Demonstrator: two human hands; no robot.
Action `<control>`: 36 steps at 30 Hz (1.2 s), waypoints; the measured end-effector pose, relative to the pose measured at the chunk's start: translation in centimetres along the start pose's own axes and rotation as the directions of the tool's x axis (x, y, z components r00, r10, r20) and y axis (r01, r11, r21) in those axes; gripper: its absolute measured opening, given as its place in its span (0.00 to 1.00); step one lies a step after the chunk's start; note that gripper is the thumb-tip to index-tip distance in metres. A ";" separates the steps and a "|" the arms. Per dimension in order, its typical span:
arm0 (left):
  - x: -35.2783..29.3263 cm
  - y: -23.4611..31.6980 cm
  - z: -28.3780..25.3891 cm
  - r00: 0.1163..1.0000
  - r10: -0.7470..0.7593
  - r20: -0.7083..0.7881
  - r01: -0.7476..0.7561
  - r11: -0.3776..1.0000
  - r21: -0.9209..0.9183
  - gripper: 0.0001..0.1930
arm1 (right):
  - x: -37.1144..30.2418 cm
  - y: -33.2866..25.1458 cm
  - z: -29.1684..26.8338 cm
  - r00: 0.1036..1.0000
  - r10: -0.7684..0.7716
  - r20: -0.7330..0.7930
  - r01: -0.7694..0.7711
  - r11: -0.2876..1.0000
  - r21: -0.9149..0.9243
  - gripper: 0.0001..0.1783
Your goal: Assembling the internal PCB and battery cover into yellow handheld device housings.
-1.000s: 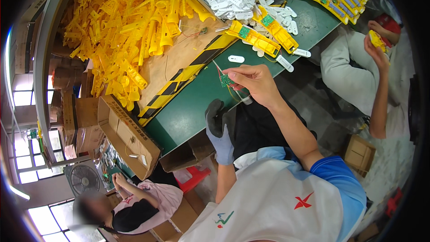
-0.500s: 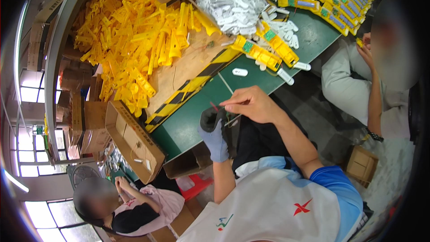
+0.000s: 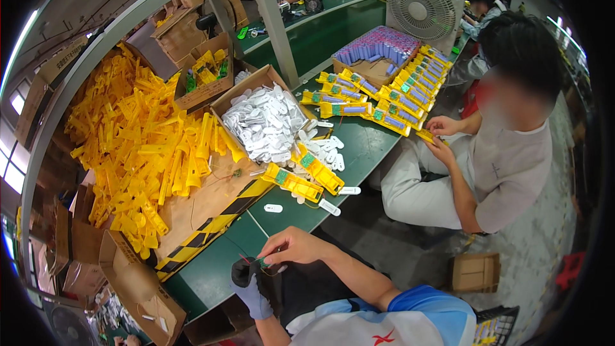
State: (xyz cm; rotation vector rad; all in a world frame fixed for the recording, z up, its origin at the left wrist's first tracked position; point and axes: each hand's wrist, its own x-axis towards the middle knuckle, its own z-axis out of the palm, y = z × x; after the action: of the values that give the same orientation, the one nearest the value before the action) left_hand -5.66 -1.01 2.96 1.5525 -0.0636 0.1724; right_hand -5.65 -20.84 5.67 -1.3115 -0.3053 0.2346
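Note:
My left hand (image 3: 254, 293), in a grey glove with dark fingers, is closed around a small green circuit board (image 3: 261, 262) with thin wires. My bare right hand (image 3: 293, 245) pinches at the same board from above, thumb and fingertips together. A red wire (image 3: 245, 258) sticks up by the gloved fingers, and a small pale part hangs below my right fingers. Much of the board is hidden by my fingers. On the green table beyond lie a single white cover (image 3: 273, 208) and two yellow housings (image 3: 293, 183) with green boards in them.
Yellow plastic housings (image 3: 128, 147) are heaped on a wooden board edged with striped tape (image 3: 211, 234). A carton (image 3: 221, 106) holds white covers. Filled yellow housings stand in rows near purple cells (image 3: 391, 45). A co-worker (image 3: 512, 147) sits at right; an open carton (image 3: 138, 285) is at left.
My view has swung up and right, bringing the fan, cells and co-worker further into sight. My hands remain together; the green board now shows more plainly at my right fingertips.

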 end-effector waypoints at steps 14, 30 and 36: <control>-0.4 1.7 0.6 0.999 -0.013 0.030 0.014 0.999 -0.045 0.06 | -1.2 -2.2 0.5 0.994 0.052 -0.096 -0.062 0.993 -0.098 0.12; 7.2 5.3 3.9 0.769 0.356 0.532 -0.445 0.895 0.044 0.07 | -1.5 -2.7 -0.3 0.887 -0.135 -0.442 0.137 0.990 -0.028 0.09; 7.6 4.0 5.1 0.625 0.517 0.584 -0.627 0.779 -0.018 0.08 | -3.5 -3.7 -0.2 0.810 -0.172 -0.561 0.057 0.975 -0.216 0.08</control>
State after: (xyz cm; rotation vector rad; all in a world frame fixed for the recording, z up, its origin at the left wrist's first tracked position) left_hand 1.59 -5.56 8.15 1.6838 -1.0692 0.2244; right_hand -8.88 -23.13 8.95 -1.4803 0.1193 -0.3111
